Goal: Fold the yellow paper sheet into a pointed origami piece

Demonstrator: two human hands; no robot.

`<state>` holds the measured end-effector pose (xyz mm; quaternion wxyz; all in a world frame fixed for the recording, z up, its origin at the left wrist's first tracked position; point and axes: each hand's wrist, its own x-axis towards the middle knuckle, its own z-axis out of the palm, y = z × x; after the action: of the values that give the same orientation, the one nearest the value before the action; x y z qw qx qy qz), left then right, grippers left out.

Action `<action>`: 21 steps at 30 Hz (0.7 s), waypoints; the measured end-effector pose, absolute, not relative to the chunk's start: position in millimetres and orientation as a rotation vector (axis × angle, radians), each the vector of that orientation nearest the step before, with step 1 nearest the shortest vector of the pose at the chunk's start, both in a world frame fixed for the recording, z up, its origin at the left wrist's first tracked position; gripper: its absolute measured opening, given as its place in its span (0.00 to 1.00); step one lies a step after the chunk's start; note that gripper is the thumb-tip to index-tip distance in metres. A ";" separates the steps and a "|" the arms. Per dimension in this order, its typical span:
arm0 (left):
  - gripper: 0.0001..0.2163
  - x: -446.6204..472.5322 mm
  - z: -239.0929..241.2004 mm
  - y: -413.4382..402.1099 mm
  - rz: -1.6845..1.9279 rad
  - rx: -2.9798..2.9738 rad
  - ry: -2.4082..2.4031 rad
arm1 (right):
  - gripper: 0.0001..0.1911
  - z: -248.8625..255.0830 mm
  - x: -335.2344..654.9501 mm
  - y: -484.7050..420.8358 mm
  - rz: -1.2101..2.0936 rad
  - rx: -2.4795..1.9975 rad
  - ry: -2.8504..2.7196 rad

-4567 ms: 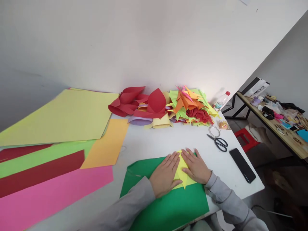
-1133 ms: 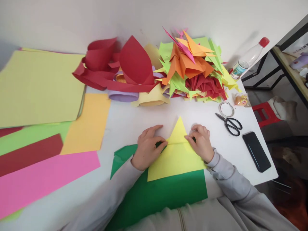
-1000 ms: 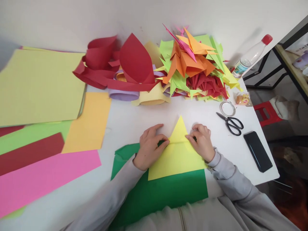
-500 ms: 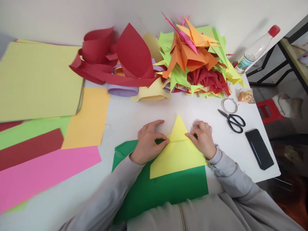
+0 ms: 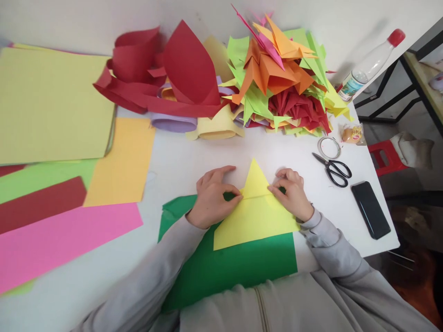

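A sheet of yellow paper [image 5: 254, 219], folded to a point at its far end, lies over a sheet of green paper [image 5: 242, 267] in front of me. A crease runs across the yellow paper below the point. My left hand [image 5: 214, 198] pinches its left edge at the crease between thumb and forefinger, the other fingers curled beyond. On the opposite edge, my right hand [image 5: 290, 193] pinches the paper at the same height. The fingertips hide small parts of both edges.
Scissors [image 5: 334, 169], a tape roll [image 5: 329, 148], a phone [image 5: 370, 210], a wrapped snack [image 5: 352, 134] and a bottle [image 5: 370, 67] are at right. Behind stand red paper pieces [image 5: 190, 69] and a pile of folded paper shapes [image 5: 277, 78]. Coloured sheets [image 5: 55, 106] lie at left.
The whole view has shifted slightly, so things sit a little higher in it. Both hands keep their pinch on the yellow paper, whose fold looks the same.
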<state>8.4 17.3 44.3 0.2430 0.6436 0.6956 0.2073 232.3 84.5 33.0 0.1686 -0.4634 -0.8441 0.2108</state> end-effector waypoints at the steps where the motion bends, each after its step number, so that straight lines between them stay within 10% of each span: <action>1: 0.08 8.3 43.6 17.0 0.579 1.764 1.896 | 0.09 32.9 233.7 85.9 0.631 -1.298 -2.400; 21: 0.07 8.1 42.4 17.1 0.544 1.720 1.893 | 0.05 31.2 237.0 93.4 0.718 -1.256 -2.389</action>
<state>8.1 17.1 42.4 0.2604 0.6352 0.6989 0.2008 237.0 93.4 31.2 0.1736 -0.4429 -0.8424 0.2531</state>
